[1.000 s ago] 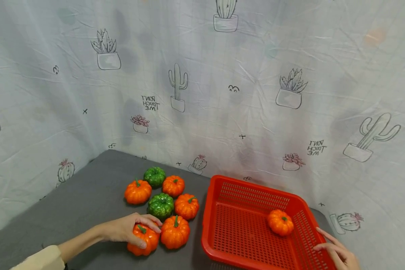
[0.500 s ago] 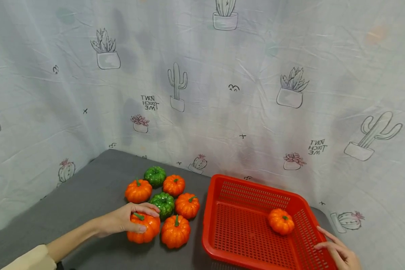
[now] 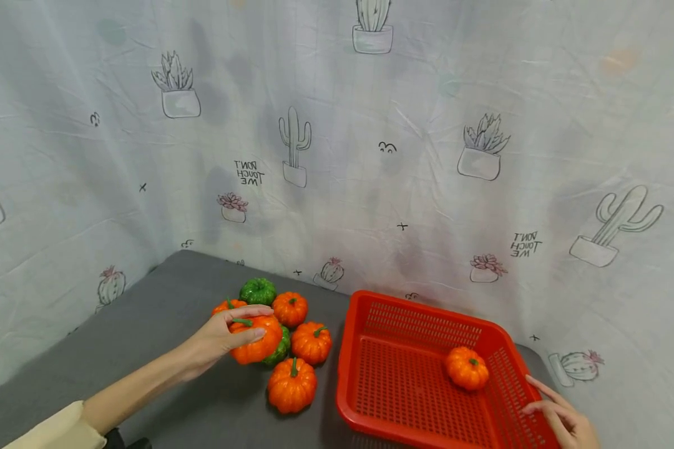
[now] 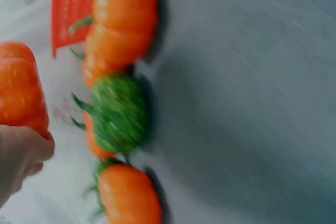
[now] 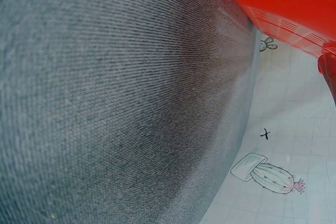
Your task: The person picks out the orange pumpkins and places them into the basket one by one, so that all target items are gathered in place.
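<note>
My left hand [image 3: 216, 340] grips an orange mini pumpkin [image 3: 261, 346] with a green stem, thumb on the near side, held above the table. In the left wrist view, that pumpkin [image 4: 18, 90] is at the left edge, clear of the others. Behind it, a green pumpkin [image 3: 281, 348] and an orange pumpkin [image 3: 224, 305] are partly hidden. My right hand [image 3: 567, 421] holds the right rim of a red plastic basket [image 3: 345, 374], fingers at its edge. One orange pumpkin [image 3: 467, 369] lies inside the basket. The right wrist view barely shows the hand.
More pumpkins sit on the grey table [image 3: 163, 305]: a green one [image 3: 258, 292] at the back and orange ones at the middle [image 3: 290, 309], right [image 3: 311, 343] and front [image 3: 292, 386]. A white cactus-print curtain [image 3: 337, 218] hangs behind the table.
My left hand has lifted the orange pumpkin off the table and carried it up, away from me and slightly right. My right hand and the basket have stayed in place.
</note>
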`<state>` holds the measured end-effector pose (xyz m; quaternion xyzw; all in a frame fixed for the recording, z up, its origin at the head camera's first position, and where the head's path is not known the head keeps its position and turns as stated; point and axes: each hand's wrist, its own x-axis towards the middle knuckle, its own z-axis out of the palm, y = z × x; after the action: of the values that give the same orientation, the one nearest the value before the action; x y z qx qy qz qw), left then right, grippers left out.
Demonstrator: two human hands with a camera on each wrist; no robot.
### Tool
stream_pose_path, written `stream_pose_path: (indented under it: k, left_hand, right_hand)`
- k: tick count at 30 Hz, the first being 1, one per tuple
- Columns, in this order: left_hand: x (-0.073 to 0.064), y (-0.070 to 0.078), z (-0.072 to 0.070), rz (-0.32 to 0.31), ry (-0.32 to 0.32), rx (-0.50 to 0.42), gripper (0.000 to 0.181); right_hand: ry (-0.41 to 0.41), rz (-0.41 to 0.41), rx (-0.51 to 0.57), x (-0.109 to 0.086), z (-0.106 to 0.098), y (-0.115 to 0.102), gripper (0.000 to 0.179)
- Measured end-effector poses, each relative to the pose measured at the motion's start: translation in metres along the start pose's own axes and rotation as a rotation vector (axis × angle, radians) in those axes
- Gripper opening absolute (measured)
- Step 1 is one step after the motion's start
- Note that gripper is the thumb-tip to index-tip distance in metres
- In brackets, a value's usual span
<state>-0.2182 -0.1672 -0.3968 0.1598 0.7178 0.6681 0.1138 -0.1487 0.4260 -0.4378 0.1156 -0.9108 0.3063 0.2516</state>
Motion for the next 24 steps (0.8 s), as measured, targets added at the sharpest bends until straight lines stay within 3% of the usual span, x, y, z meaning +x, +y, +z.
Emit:
stream_pose_path:
  k: [5,12,20,24]
  left_hand:
    - [0.011,0.015,0.023,-0.017,0.001,-0.059,0.052]
    - [0.024,0.026,0.051,0.051,-0.038,-0.093,0.048]
    - [0.037,0.032,0.078,0.098,-0.093,-0.127,0.046]
    - [0.043,0.035,0.092,0.120,-0.109,-0.134,0.046]
  right_hand:
    - [0.013,-0.018,-0.021,0.001,-0.002,0.001,0.031]
    - [-0.002,0.028,-0.027,0.000,-0.003,0.000,0.032]
    - [0.007,0.021,-0.010,-0.002,-0.001,-0.001,0.030]
    - [0.001,0.067,-0.011,0.000,-0.001,-0.003,0.030]
